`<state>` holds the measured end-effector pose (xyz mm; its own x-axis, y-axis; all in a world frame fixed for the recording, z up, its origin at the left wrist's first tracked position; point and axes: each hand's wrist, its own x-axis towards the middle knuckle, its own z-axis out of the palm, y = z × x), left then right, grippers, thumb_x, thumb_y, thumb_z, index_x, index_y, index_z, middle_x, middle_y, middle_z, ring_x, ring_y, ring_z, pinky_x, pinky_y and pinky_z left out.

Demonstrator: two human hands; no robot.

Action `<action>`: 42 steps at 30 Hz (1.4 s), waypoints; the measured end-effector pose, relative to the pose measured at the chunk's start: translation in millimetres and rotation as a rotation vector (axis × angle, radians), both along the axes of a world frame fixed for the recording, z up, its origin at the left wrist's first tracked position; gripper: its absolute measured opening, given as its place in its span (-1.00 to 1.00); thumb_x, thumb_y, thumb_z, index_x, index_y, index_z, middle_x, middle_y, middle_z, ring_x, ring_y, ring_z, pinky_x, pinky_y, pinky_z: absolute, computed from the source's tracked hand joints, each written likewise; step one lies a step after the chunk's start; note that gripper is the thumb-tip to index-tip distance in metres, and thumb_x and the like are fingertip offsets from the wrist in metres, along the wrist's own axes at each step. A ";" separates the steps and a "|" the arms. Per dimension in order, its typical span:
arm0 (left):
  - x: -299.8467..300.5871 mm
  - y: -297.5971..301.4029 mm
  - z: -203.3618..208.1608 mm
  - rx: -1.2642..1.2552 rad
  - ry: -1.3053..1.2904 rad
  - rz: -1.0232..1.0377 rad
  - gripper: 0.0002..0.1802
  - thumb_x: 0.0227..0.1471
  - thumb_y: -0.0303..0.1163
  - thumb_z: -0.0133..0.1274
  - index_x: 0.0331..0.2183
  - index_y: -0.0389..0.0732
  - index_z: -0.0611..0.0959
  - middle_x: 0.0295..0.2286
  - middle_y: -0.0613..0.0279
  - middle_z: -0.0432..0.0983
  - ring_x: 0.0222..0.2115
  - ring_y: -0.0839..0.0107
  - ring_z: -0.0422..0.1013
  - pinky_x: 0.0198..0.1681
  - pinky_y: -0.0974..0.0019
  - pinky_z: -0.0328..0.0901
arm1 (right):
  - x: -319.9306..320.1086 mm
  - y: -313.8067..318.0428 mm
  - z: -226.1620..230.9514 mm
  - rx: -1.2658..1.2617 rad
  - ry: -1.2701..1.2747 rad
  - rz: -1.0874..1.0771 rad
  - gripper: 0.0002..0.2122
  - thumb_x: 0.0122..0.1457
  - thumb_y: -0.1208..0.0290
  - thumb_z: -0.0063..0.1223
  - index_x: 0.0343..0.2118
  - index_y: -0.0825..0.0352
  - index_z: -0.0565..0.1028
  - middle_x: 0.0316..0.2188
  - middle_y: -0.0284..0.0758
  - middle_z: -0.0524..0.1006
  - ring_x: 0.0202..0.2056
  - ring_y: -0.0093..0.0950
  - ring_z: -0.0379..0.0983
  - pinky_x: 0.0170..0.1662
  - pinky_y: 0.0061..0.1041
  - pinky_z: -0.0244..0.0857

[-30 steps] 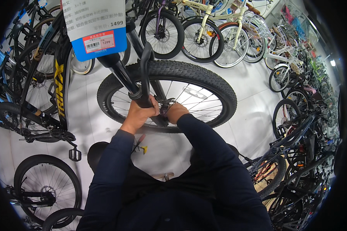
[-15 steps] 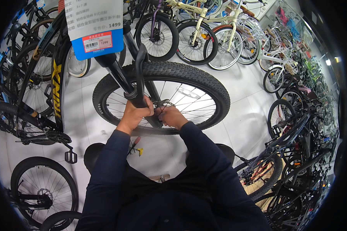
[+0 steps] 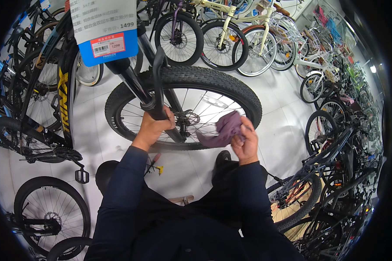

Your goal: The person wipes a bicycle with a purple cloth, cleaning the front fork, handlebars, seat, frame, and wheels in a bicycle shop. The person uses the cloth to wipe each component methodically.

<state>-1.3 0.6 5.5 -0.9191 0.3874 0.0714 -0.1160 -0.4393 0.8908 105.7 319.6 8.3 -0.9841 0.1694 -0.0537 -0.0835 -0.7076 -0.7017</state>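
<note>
Head view: left hand [image 3: 154, 129] grips fork leg [image 3: 158, 113], right hand [image 3: 247, 144] pinches cloth [image 3: 226, 128] partly hiding wheel [image 3: 209, 78].

pale tiled floor [image 3: 283, 95] | red-handled tool [image 3: 156, 158] | yellow tool [image 3: 160, 169] | bicycles [image 3: 225, 34] standing

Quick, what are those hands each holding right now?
Left hand: closed around the black fork leg.
Right hand: holding a bunched purple cloth.

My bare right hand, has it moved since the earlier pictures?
Yes: your bare right hand has moved rightward, away from the round metal brake disc on the black-tyred spoked wheel, and now holds a crumpled purple cloth.
</note>
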 end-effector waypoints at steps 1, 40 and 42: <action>-0.2 0.4 0.0 0.013 -0.005 -0.004 -0.69 -0.30 -0.70 0.11 -0.39 -0.22 0.50 -0.52 0.22 0.45 -0.42 0.32 0.44 -0.24 0.25 0.37 | -0.4 6.9 7.7 0.020 0.059 -0.037 -0.72 0.34 0.50 0.03 0.08 0.21 0.55 -0.43 -0.35 0.56 -0.69 -0.60 0.26 -0.64 -0.62 0.14; 10.0 -13.1 13.2 -0.125 0.191 0.276 -0.61 0.05 -0.51 0.20 -0.04 -0.36 0.62 -0.14 0.20 0.60 -0.10 0.43 0.50 0.04 0.31 0.36 | -64.6 -158.3 -6.6 0.595 -0.001 0.362 -0.69 0.45 0.22 -0.08 -0.01 0.35 0.55 -0.48 -0.45 0.45 -0.54 -0.66 0.36 -0.47 -0.60 0.27; 10.2 -13.7 15.9 -0.124 0.192 0.286 -0.64 0.06 -0.51 0.21 -0.06 -0.35 0.64 -0.18 0.21 0.61 -0.12 0.44 0.51 0.04 0.31 0.37 | -63.4 -161.7 -0.8 0.592 -0.045 0.347 -0.68 0.46 0.25 -0.10 0.09 0.33 0.51 -0.40 -0.44 0.47 -0.54 -0.66 0.35 -0.46 -0.63 0.31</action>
<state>8.9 -13.0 21.4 -0.9658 0.1334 0.2222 0.1708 -0.3172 0.9328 42.3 157.8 7.6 -0.9856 -0.1419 -0.0915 0.1171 -0.1840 -0.9759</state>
